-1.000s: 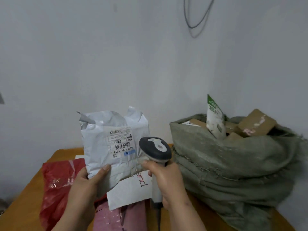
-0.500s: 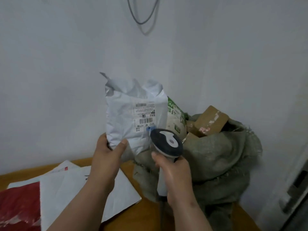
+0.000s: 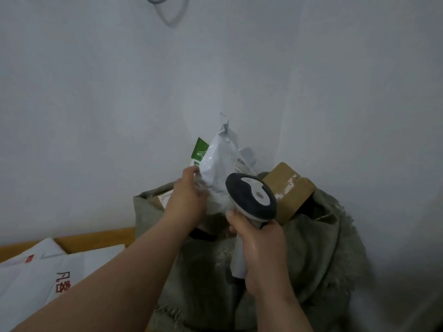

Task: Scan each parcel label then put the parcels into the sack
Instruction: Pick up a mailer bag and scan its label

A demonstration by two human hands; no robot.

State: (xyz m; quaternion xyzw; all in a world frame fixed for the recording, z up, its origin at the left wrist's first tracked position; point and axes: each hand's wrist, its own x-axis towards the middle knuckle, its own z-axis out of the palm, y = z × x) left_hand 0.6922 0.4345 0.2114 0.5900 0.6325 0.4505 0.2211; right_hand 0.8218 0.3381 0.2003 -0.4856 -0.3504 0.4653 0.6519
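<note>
Our left hand [image 3: 189, 197] is stretched forward over the mouth of the sack [image 3: 311, 255], forearm running in from the lower left. Its fingers are curled round the lower left edge of the white parcel [image 3: 220, 168], gripping it. The parcel stands tilted, crumpled top corner pointing up against the wall [image 3: 96, 92], its lower part down at the sack opening; its label [image 3: 240, 165] shows only as a narrow strip on the right face, too oblique to read.

Our right hand [image 3: 260, 255] is wrapped round the pale handle of the scanner [image 3: 250, 200], thumb up near the neck. The scanner's dark-rimmed head sits just in front of the parcel's lower right and hides that part of it.

Around: a green-and-white packet [image 3: 199, 150] stands in the sack just behind and left of the white parcel. A brown cardboard box [image 3: 287, 188] with torn tape pokes out of the sack on the right, partly covered by the scanner head. Another labelled item shows at the sack's left rim, mostly hidden by our left wrist. On the wooden table [image 3: 96, 238] at lower left lie white mailers [image 3: 36, 279] with red print, overlapping. A cable loop [image 3: 165, 6] hangs on the wall at top.
</note>
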